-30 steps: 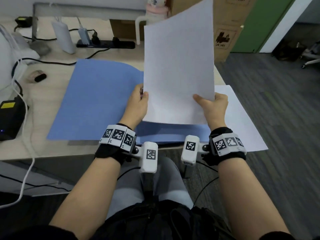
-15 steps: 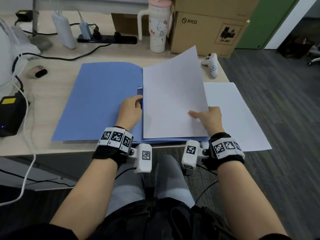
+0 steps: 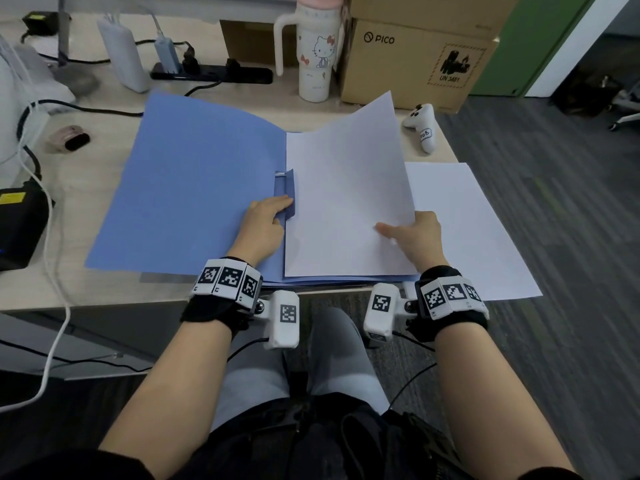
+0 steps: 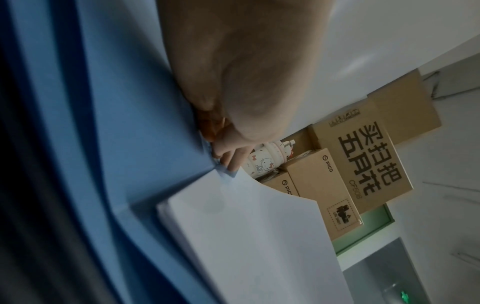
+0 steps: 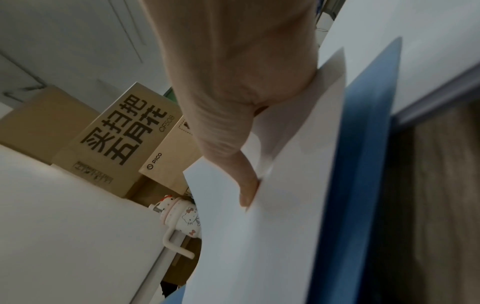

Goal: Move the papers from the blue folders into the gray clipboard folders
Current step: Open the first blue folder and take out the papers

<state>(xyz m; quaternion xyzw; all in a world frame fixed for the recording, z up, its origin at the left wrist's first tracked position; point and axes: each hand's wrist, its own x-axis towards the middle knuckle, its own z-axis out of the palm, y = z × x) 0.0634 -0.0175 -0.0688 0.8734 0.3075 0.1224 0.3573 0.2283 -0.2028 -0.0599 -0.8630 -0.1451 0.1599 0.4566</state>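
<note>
Wooden table [image 3: 97, 161] carries the open blue folder [image 3: 194, 202]. Your right grip [image 3: 420, 237] pinches the top sheet [image 3: 346, 188] at its 3 o'clock edge, ready to lift it out. Your left grip [image 3: 265, 225] pinches the spine flap [image 3: 285, 188] at the sheet's 9 o'clock, likely to release it.

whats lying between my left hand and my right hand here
The white paper that the right hand pinches fills the gap up to the left hand, which grips the flap of the blue folder. The head view shows it.
</note>
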